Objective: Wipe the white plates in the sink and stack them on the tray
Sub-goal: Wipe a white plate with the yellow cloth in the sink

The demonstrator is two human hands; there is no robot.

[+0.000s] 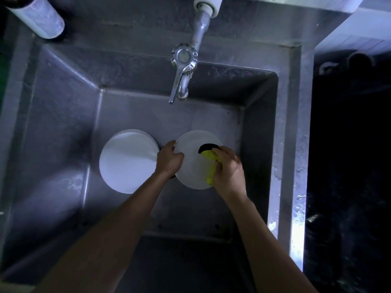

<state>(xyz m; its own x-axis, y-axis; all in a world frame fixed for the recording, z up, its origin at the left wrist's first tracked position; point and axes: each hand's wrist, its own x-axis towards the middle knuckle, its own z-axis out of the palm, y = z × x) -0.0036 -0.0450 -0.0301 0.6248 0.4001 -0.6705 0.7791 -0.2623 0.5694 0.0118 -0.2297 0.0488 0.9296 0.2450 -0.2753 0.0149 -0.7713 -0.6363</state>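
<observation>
Gripping one of two white plates, one sponge

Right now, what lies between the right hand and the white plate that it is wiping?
In the head view, a yellow sponge with a dark side lies between the right hand and the plate, gripped by that hand and pressed on the plate.

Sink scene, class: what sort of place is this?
Probably a kitchen dishwashing spot: a deep steel sink under a tap, white plates in it, one being wiped with a sponge.
</observation>
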